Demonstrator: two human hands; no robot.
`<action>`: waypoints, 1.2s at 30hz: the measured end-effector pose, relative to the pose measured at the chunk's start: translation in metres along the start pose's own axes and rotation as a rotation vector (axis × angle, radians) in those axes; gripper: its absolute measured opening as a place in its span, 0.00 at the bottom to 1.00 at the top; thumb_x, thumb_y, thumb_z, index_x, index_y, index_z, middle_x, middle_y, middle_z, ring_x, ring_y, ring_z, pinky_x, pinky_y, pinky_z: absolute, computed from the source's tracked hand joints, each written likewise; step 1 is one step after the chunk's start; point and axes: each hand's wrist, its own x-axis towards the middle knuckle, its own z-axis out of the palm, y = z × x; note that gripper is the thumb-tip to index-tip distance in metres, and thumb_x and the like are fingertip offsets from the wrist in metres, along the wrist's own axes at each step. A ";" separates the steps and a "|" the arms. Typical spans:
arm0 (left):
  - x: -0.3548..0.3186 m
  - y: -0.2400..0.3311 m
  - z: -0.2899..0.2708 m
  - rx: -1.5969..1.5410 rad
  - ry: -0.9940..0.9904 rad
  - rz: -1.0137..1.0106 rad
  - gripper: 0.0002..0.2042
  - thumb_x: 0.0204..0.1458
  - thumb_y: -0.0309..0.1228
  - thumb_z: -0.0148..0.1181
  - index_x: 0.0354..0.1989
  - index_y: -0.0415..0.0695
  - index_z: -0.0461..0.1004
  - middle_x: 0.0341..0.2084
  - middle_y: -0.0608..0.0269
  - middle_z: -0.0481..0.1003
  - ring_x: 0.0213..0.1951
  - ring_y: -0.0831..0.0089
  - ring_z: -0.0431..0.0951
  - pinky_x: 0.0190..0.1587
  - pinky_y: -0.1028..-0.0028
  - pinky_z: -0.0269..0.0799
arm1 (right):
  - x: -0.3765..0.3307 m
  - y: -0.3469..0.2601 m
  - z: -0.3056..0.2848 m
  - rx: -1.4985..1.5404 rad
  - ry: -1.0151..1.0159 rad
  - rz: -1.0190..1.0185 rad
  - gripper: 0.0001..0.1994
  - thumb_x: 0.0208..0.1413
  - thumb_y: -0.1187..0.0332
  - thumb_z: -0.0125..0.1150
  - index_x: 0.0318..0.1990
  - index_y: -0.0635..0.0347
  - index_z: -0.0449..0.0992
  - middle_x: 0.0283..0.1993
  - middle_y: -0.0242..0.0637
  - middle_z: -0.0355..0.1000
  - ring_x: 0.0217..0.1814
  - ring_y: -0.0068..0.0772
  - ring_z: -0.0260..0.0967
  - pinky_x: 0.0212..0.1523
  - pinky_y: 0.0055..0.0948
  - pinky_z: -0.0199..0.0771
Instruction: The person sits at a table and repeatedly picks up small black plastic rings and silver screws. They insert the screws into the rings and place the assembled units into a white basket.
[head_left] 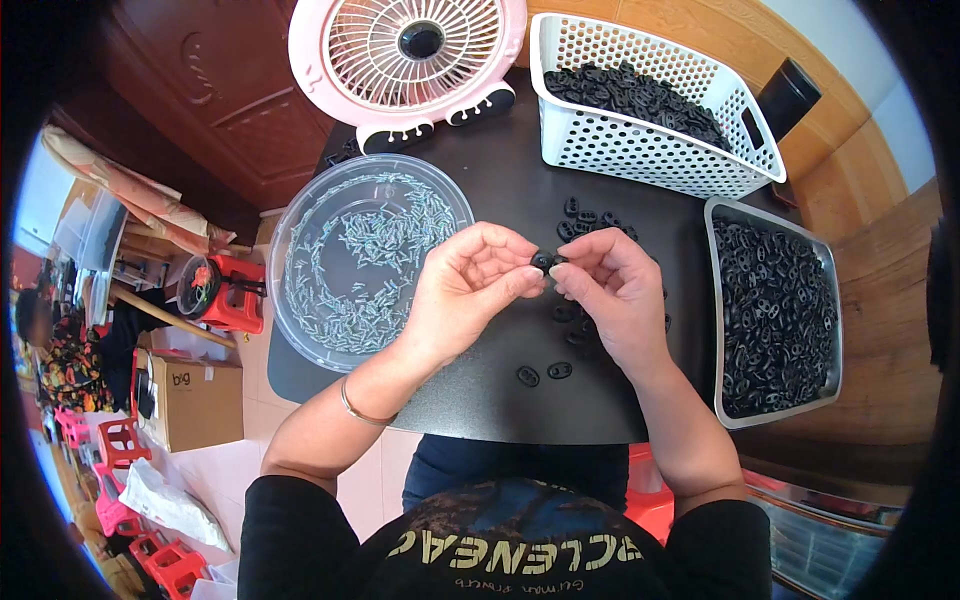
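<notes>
Over the middle of the black table (470, 405), my left hand (468, 285) and my right hand (618, 292) meet fingertip to fingertip. Between the thumb and fingers of both is a small black cord lock (543, 261), largely covered by the fingertips. More black oval two-hole cord locks (559, 370) lie loose below and behind my right hand. Left of my hands stands a round clear tub (345, 272) with many small silvery springs (385, 235) spread over its bottom. To the right, a metal tray (718, 330) is filled with black two-hole pieces (775, 310).
A white perforated basket (640, 165) of black pieces stands at the back right, with a black cylinder (789, 97) behind it. A pink fan (420, 40) stands at the back. On the floor at left are a cardboard box (195, 400) and several red stools (237, 295).
</notes>
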 end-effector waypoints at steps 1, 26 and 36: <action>0.000 -0.001 0.000 -0.013 -0.001 0.008 0.08 0.49 0.19 0.54 0.38 0.36 0.66 0.31 0.62 0.72 0.34 0.78 0.74 0.39 0.79 0.72 | 0.000 0.000 0.000 0.007 0.003 0.001 0.07 0.48 0.78 0.58 0.35 0.63 0.69 0.32 0.33 0.71 0.33 0.17 0.69 0.34 0.15 0.69; -0.002 0.002 -0.001 0.022 -0.012 0.003 0.05 0.49 0.19 0.54 0.34 0.36 0.68 0.29 0.63 0.73 0.32 0.81 0.74 0.37 0.81 0.73 | 0.000 0.000 0.001 -0.022 -0.014 -0.015 0.06 0.47 0.77 0.59 0.32 0.62 0.69 0.29 0.33 0.71 0.29 0.15 0.68 0.30 0.14 0.68; -0.002 0.003 0.002 0.044 0.031 -0.015 0.05 0.46 0.18 0.56 0.31 0.37 0.69 0.28 0.60 0.74 0.29 0.79 0.75 0.33 0.83 0.72 | 0.000 0.001 -0.001 0.019 -0.020 0.038 0.06 0.47 0.76 0.60 0.31 0.62 0.69 0.27 0.31 0.70 0.27 0.14 0.67 0.29 0.14 0.67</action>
